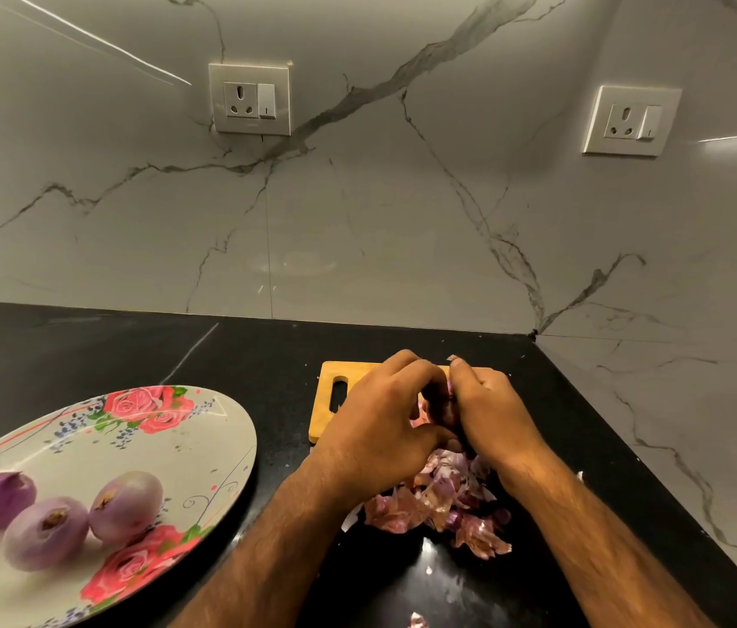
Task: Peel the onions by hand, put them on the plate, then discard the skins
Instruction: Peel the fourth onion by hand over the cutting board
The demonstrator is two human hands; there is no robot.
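The counter (85, 346) is black and glossy, running back to a marble wall and ending in a corner at the right. At the left, a flowered oval plate (167, 451) sits on it, its near end cut off by the picture edge. Right of the plate, well apart from it, a small wooden cutting board (328, 401) with a slot handle lies flat, partly hidden. Just in front of the board is a loose heap of pink and purple onion skins (430, 505). 1 stray scrap (417, 620) lies nearer, at the bottom edge, and tiny pale flecks dot the surface.
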